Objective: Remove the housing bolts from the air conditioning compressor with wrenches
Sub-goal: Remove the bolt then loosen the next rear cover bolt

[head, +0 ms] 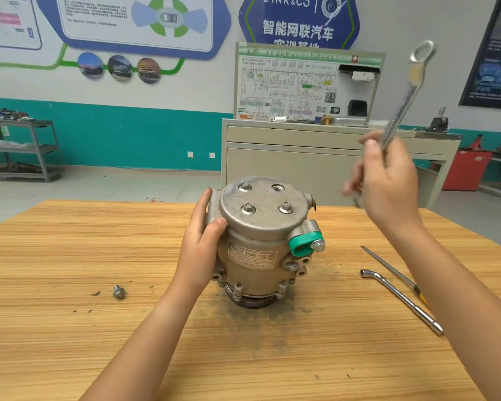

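Note:
The air conditioning compressor [261,241] stands upright in the middle of the wooden table [70,342], its round end cover facing up. Three housing bolts [248,209] sit in the cover and a fourth hole [278,188] is bare. My left hand [203,235] grips the compressor's left side. My right hand [385,183] is raised to the right of and above the compressor and holds a silver combination wrench [408,94], ring end pointing up. One loose bolt [119,292] lies on the table to the left.
An L-shaped socket wrench [402,302] and a thin screwdriver [388,267] lie on the table at the right. Dark grime marks the wood around the compressor. A beige training bench [301,157] stands behind the table, a grey shelf cart [21,149] at far left.

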Demonstrator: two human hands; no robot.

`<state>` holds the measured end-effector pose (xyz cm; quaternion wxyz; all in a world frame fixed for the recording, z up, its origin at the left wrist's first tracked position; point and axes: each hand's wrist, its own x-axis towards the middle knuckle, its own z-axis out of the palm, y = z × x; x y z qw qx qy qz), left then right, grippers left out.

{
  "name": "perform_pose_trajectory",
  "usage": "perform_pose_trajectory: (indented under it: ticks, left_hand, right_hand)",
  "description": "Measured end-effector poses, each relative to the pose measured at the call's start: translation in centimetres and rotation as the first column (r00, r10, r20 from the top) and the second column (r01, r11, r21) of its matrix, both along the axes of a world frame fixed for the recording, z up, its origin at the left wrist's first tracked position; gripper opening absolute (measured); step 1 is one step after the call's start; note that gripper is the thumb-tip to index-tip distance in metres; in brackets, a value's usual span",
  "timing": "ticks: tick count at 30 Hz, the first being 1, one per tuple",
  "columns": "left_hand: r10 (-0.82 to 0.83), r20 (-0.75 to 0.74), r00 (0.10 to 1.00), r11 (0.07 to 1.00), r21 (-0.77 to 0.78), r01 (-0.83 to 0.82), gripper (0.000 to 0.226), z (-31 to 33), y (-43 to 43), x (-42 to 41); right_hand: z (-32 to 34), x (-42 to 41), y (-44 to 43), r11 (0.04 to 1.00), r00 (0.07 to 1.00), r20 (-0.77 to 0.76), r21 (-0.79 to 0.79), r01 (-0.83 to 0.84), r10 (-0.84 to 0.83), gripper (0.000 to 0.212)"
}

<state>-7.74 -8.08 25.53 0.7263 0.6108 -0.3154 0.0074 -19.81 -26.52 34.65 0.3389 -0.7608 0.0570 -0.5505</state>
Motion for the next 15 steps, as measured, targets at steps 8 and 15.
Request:
perform_pose_trajectory:
  ticks: [8, 15]
  left_hand:
    - [-0.022, -0.022, 1.0, 1.0, 0.02, 0.023, 0.073, -0.1, -0.2, 0.0]
    - [-0.003, 0.014, 1.0, 1.0, 0.03, 0.002, 0.071, -0.1, -0.9, -0.7]
  right_hand:
    - [-2.2, -7.2, 3.7, 0.736, 0.613, -0.547, -0.672, 0.086, -0.57, 0.047]
    - [-1.7, -7.8, 5.2, 0.612, 0.396, -0.524, -0.78, 0.133, -0.754, 0.049]
